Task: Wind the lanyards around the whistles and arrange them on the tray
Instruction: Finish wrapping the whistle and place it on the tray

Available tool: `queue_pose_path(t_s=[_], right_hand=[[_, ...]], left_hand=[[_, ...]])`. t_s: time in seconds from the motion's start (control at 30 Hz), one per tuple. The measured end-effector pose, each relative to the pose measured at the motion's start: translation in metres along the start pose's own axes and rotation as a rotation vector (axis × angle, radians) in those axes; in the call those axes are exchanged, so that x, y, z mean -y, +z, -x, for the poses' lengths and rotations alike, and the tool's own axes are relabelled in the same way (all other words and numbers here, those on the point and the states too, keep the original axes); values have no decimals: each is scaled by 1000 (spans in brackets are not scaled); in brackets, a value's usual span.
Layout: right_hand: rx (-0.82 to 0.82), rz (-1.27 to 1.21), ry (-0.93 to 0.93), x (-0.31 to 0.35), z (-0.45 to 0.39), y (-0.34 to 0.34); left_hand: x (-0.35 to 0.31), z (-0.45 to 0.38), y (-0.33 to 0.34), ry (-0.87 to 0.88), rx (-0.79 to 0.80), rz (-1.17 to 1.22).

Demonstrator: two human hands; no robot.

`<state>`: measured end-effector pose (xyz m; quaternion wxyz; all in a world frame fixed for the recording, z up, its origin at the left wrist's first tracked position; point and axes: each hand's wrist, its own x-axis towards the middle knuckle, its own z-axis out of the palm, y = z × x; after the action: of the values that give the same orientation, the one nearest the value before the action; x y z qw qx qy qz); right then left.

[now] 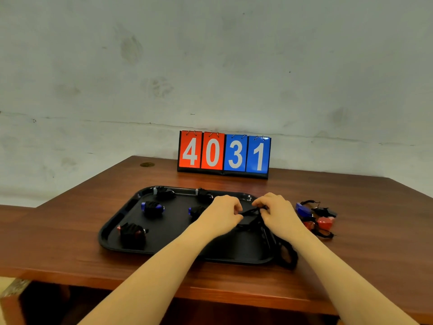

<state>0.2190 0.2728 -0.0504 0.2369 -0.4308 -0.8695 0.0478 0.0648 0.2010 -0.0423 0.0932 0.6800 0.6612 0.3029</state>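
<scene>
Scuffed grey wall fills the upper half of the frame, and below it a brown wooden table [93, 242] carries a flip scoreboard [223, 154] reading 4031. At lower centre lies the black tray [110, 233] with 5 wound whistles on it: 2 at its far rim, 2 blue ones mid-tray and 1 red one [132, 232] at its left front.

Over the tray's right end, the left hand [221, 213] and the right hand [277, 211] both pinch a black lanyard [251, 211], fingers curled on the cord. A dark whistle [246, 222] appears to hang between them, and a slack loop [287, 255] trails over the tray's right front corner onto the table.

That loose loop could snag on the tray rim and tug the winding apart, or the turns could slip off if tension drops. Just right of the hands, a pile of unwound whistles [316, 216], blue and red, is tangled; pulling 1 could drag the others.

How many lie in that pile is hard to tell. The held whistle's shape is mostly hidden by fingers, and 1 blue whistle sits half behind the left hand.
</scene>
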Motion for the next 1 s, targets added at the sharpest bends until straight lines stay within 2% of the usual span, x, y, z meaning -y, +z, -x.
queue_pose_path(t_s=[0.23,0.43,0.63,1.0], right_hand=[[3,-14,14,-7,-10,6],[1,-81,22,-10,-17,13],[-33,-65,-7,-8,-19,14],[-108,-266,53,7,-15,7]], left_hand=[[-11,-27,23,-71,90,-231],[-9,-39,28,-139,46,-284],[-4,-29,-3,-80,-114,-72],[2,-10,-42,-43,-374,147]])
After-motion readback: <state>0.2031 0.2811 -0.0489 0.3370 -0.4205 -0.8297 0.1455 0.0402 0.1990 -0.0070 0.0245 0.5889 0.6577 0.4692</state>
